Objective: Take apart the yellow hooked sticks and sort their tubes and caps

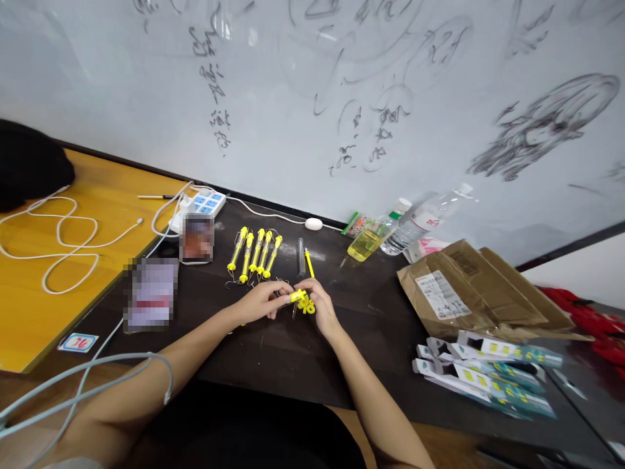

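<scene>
My left hand (266,301) is closed, pinching a yellow-ended spring scale piece (297,296) over the dark table. My right hand (321,307) curls in from the other side, its fingertips closed at the piece's yellow end. How much of the piece lies inside the left fingers is hidden. Right below the fingertips are several small yellow ring-shaped parts (307,305). Beyond the hands lie a clear tube (301,256) and a thin yellow rod (309,263). Several spring scales (254,251) with yellow ends and wire hooks lie in a row, ahead of my left hand.
On the left are two phones (196,240), a power strip (208,203) and white cables (92,225). Two bottles (374,238) stand by the whiteboard (273,111). A cardboard box (469,286) and flattened printed cartons (488,374) occupy the right side.
</scene>
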Demonstrator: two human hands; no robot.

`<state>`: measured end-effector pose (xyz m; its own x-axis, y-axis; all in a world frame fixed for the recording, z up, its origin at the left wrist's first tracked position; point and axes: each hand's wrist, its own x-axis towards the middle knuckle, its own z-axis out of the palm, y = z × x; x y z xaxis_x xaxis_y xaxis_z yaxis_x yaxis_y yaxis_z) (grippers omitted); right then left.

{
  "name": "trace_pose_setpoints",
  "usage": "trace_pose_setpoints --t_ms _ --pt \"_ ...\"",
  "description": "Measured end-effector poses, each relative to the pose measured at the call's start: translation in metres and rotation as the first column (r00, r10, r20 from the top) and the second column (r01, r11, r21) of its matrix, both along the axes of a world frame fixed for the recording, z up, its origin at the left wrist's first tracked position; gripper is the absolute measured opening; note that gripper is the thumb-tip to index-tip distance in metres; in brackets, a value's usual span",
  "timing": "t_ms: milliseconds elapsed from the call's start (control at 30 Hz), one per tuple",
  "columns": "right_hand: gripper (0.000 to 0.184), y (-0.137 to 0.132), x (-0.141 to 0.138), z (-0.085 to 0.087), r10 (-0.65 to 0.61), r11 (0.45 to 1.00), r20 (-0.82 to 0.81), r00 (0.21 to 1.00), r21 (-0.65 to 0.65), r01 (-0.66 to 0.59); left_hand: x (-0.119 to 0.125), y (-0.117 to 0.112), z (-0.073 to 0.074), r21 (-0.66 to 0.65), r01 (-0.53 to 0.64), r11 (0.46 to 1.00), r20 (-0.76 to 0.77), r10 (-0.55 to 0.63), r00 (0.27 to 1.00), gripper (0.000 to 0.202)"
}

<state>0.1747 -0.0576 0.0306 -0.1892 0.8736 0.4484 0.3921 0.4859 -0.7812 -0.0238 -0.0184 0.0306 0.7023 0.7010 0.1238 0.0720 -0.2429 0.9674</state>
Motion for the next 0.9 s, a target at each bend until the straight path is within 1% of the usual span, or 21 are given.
trace_pose_setpoints --t_ms 33,100,167,233,267,333,400,467,533,567,667,800,900 --pt "0.029 0.0 0.0 0.001 0.01 1.0 0.003 1.0 -0.011 -0.01 0.001 0.0 -0.001 -0.049 0.015 0.999 0.019 -0.014 1.0 0.036" --pt "0.022 0.0 0.0 0.002 0.036 0.996 -0.009 0.999 -0.076 -0.037 0.002 0.0 -0.003 -0.118 0.039 0.992 0.055 -0.033 0.998 0.038" --pt "0.017 0.0 -0.001 0.0 0.063 0.985 -0.063 0.996 -0.154 -0.072 0.003 0.002 -0.005 -0.164 0.049 0.985 0.09 -0.034 0.995 0.039" --pt "0.017 -0.001 -0.004 -0.002 0.061 0.979 -0.129 0.99 -0.184 -0.084 0.004 0.003 -0.007 -0.197 0.048 0.979 0.135 -0.022 0.991 0.038" --pt "0.018 -0.002 -0.006 -0.004 0.029 0.985 -0.15 0.988 -0.166 -0.054 0.005 0.004 -0.007 -0.205 0.047 0.978 0.161 -0.014 0.987 0.037" --pt "0.02 -0.004 -0.012 -0.005 -0.087 0.995 -0.134 0.987 -0.067 0.079 0.006 0.005 -0.008 -0.196 0.031 0.98 0.214 0.012 0.977 0.035" --pt "0.022 -0.006 -0.019 -0.004 -0.217 0.974 -0.033 0.976 0.062 0.219 0.007 0.005 -0.008 -0.176 -0.009 0.984 0.237 0.051 0.97 0.035" --pt "0.019 -0.008 -0.026 -0.002 -0.292 0.95 0.105 0.951 0.148 0.276 0.007 0.004 -0.007 -0.161 -0.044 0.986 0.213 0.078 0.974 0.035" --pt "0.014 -0.009 -0.032 0.002 -0.313 0.942 0.23 0.921 0.196 0.272 0.006 0.003 -0.007 -0.154 -0.051 0.987 0.189 0.08 0.979 0.035" --pt "0.014 -0.01 -0.035 0.004 -0.322 0.938 0.282 0.904 0.221 0.266 0.006 0.002 -0.006 -0.151 -0.045 0.987 0.184 0.073 0.98 0.034" --pt "0.024 -0.01 -0.041 0.008 -0.358 0.922 0.413 0.837 0.296 0.248 0.006 -0.001 -0.005 -0.156 -0.043 0.987 0.178 0.071 0.982 0.032" --pt "0.03 -0.01 -0.047 0.008 -0.405 0.901 0.487 0.773 0.356 0.248 0.009 -0.005 -0.004 -0.179 -0.083 0.98 0.166 0.113 0.98 0.032" --pt "0.031 -0.009 -0.049 0.006 -0.448 0.877 0.514 0.731 0.41 0.25 0.012 -0.006 -0.006 -0.264 -0.041 0.964 0.191 0.094 0.977 0.035"
